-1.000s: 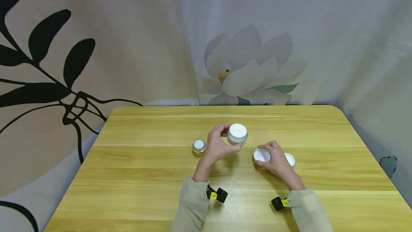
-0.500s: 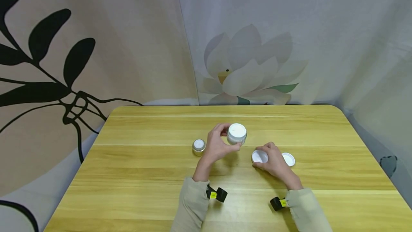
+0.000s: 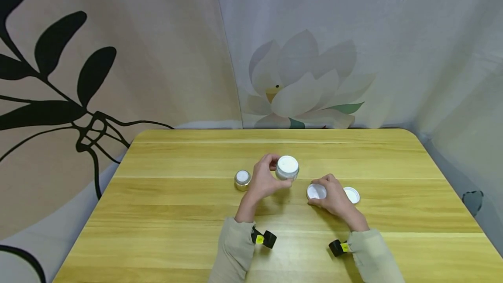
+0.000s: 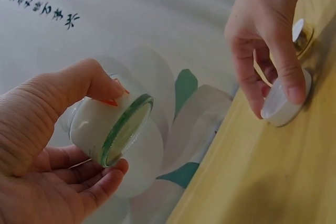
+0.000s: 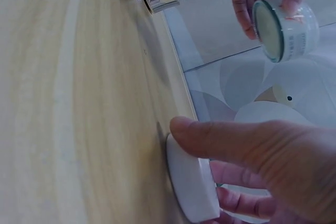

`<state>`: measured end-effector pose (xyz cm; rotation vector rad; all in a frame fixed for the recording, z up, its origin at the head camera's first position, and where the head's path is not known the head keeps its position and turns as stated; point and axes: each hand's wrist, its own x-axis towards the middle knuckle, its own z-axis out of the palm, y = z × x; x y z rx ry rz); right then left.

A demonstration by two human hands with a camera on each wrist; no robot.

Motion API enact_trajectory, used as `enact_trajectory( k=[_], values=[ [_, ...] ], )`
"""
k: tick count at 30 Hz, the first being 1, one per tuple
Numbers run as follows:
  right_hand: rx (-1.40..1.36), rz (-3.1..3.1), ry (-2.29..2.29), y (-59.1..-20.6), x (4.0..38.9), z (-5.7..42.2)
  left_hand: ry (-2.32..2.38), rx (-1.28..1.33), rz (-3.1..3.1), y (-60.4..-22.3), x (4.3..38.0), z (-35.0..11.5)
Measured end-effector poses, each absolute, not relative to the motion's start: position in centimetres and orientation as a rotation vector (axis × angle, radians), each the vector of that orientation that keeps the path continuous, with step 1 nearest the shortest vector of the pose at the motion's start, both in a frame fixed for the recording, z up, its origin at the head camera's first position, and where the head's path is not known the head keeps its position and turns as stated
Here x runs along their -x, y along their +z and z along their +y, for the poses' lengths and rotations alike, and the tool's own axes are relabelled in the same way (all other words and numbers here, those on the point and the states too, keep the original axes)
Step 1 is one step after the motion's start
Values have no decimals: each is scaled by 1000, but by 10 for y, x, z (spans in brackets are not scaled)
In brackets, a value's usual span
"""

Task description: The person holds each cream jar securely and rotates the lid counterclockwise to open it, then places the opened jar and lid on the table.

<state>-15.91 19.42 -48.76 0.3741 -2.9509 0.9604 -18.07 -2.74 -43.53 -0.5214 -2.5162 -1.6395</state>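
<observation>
My left hand [image 3: 267, 178] grips a glass cream jar [image 3: 287, 167] above the table, thumb on one side and fingers on the other. In the left wrist view, the jar [image 4: 110, 121] is tilted, showing its thick greenish glass base and a red mark near the thumb. My right hand [image 3: 335, 198] pinches a white round lid [image 3: 316, 191] by its sides, with the pale hollow facing up. The right wrist view has this lid [image 5: 191, 182] low against the tabletop, between thumb and fingers. Beside the right hand lies a white disc [image 3: 352, 194], with a gold side visible in the left wrist view.
A small gold jar with a white top [image 3: 242, 180] stands just left of my left hand. The wooden table [image 3: 177, 213] ends at a printed curtain [image 3: 165, 56] behind it. Both wrists carry small black cameras.
My left hand has lowered the jar slightly and shifted it a little left. My right hand has slid slightly left with the lid, uncovering more of the white disc.
</observation>
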Motion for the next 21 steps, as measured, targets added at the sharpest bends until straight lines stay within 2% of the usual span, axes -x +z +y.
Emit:
enact_trajectory(
  k=[21],
  values=[
    [-357,-2961,978,-487,158,195,-1544,310,-2774,-466,185,-31]
  ],
)
